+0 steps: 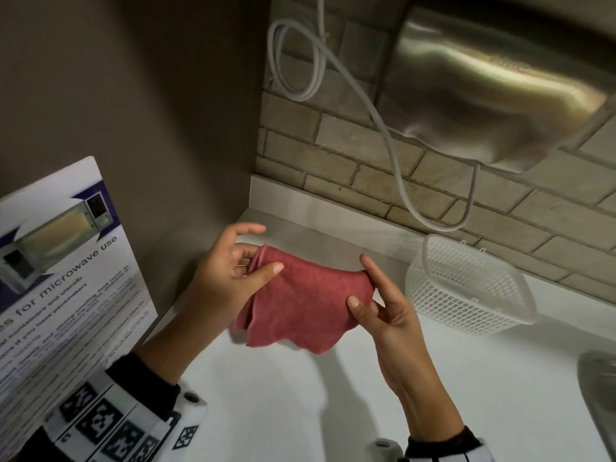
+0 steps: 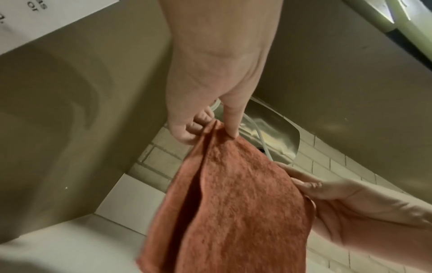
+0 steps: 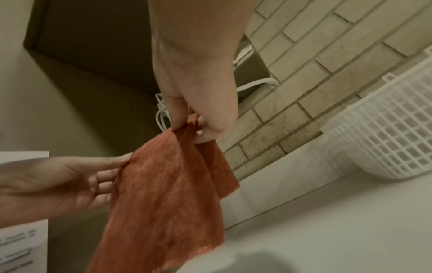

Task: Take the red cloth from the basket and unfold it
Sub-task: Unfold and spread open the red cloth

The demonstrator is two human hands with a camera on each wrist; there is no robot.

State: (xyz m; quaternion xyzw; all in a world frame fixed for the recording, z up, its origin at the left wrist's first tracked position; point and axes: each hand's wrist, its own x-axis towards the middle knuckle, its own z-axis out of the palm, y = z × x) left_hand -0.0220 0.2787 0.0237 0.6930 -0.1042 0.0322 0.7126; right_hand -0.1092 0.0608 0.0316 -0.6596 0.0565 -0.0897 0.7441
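The red cloth (image 1: 306, 300) hangs in the air above the white counter, still doubled in layers, its lower edge loose. My left hand (image 1: 230, 275) pinches its upper left corner between thumb and fingers. My right hand (image 1: 373, 301) pinches the upper right corner. In the left wrist view the cloth (image 2: 233, 203) drops from my left hand (image 2: 205, 129) as two folded layers. The right wrist view has my right hand (image 3: 194, 129) bunching a corner of the cloth (image 3: 163, 194). The white mesh basket (image 1: 466, 288) lies tipped on the counter to the right, with nothing in it.
A brick-tiled wall (image 1: 333, 161) runs behind the counter, with a steel hand dryer (image 1: 493, 88) and a looped white cable (image 1: 306, 61) above. A microwave-use poster (image 1: 60, 261) hangs on the left wall. A steel sink rim (image 1: 600, 395) shows at the right edge.
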